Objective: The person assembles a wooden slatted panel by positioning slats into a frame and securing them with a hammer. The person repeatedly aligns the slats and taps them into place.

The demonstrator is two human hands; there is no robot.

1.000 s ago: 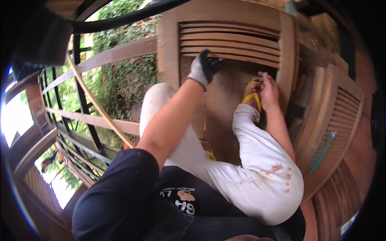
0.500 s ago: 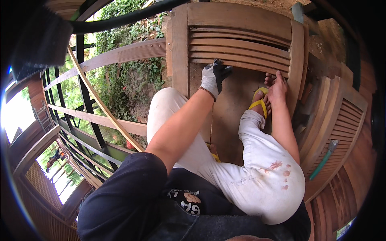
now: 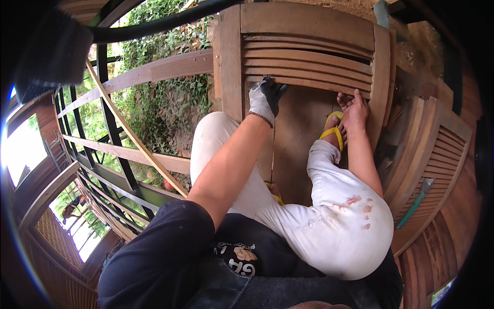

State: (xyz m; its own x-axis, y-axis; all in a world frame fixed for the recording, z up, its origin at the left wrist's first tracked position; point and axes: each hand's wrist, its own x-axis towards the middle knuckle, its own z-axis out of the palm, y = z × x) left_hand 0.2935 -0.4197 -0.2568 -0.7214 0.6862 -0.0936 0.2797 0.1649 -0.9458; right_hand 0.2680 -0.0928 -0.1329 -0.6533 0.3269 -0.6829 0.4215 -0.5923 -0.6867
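Observation:
A brown wooden louvered shutter lies in front of me, with several slats in the upper part of its frame and an opening below them. My left hand, in a white and black glove, is closed at the left part of the lowest slat, fingertips at its edge. At that slat's right end, beside the shutter's right upright, is my bare right hand. Its fingers are bent around the slat's lower edge, with one finger raised against it. The undersides of both grips are hidden.
My foot in a yellow flip-flop rests inside the frame opening, near my right hand. Another louvered panel leans at the right, with a green-handled tool on it. Wooden rails and a thin strip extend at the left.
My left hand has slid a little to the left along the lowest slat. The right hand stays at the slat's right end, its fingers slightly shifted.

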